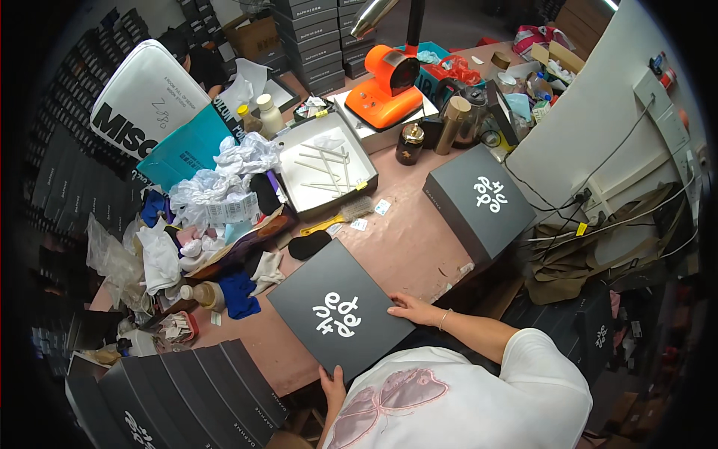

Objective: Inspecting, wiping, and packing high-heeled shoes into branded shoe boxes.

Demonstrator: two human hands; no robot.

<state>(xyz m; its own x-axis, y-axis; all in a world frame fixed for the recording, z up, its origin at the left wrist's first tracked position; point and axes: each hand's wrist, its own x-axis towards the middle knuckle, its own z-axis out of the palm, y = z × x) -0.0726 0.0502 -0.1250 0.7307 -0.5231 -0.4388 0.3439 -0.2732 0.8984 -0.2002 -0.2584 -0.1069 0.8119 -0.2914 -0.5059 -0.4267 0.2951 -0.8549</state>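
Observation:
A dark grey shoebox (336, 310) with a white looping emblem on its lid lies tilted at the table's near edge, its lid closed. My left hand (333, 384) grips its near corner, thumb up against the side. At the right edge my right hand (416, 308) holds on, fingers over the lid; a thin bracelet is on that wrist. Just beyond the box lie a black oval pad (309, 245) and a yellow-handled brush (329, 223). Another dark grey shoebox (479, 202) stands farther right on the pink table (389, 262).
A row of dark grey boxes (194, 393) stands at the lower left. Crumpled white paper (217, 187) and cloths heap up on the left. An open tray (329, 168) holds thin white sticks. Behind are an orange device (385, 90), a dark jar (410, 144) and a flask (453, 125).

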